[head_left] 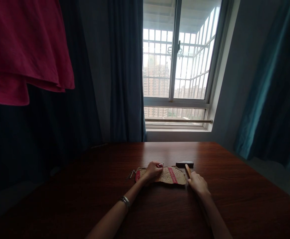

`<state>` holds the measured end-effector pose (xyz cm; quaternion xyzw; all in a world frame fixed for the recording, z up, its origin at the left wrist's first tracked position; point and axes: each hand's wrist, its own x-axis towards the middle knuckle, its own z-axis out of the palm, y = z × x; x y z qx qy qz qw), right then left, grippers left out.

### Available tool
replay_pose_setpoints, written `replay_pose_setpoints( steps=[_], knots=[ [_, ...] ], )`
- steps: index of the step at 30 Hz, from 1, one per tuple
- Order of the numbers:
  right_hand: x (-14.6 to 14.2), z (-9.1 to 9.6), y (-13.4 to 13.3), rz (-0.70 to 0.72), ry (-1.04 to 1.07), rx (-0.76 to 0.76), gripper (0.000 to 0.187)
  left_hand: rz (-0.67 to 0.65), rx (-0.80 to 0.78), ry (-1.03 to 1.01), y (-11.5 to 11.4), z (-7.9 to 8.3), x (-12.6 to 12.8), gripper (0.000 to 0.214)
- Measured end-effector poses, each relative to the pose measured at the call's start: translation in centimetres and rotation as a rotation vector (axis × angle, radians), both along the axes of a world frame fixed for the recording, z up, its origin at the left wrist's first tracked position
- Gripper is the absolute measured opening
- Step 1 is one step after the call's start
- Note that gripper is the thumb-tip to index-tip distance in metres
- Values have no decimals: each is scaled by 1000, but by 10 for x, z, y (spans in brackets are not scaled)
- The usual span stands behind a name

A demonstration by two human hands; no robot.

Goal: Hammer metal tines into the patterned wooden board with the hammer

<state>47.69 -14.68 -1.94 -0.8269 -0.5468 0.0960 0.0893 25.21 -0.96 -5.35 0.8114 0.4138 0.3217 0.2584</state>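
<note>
A tan perforated piece [168,176] with red bands lies flat on the dark wooden table [85,199]. My left hand [152,171] rests on its left part, fingers pinched on a small red object [160,165] at its upper edge. My right hand [197,184] is wrapped round the wooden handle of a hammer [187,168]. The hammer's dark head lies on the table just past the piece's far right corner. A bracelet sits on my left wrist.
A few thin metal tools [130,174] lie left of the piece. Behind the table are a barred window [177,66] and blue curtains [125,83]. Red cloth [22,49] hangs at the upper left.
</note>
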Motion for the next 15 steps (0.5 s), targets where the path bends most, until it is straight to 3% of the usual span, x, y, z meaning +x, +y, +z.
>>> replay_pose_setpoints(
  steps=[5,8,12,15],
  knots=[
    [2,-4,0,-7,47,102,26,-7,-4,-24,1,-1,0,24],
    [6,-2,3,-68,228,211,26,-10,-31,-30,0,-1,0,23],
    [4,3,8,-120,799,418,21,-17,-47,-54,0,-1,0,24],
    [-5,12,5,1,1279,438,24,4,-47,-41,0,-1,0,23]
  ],
)
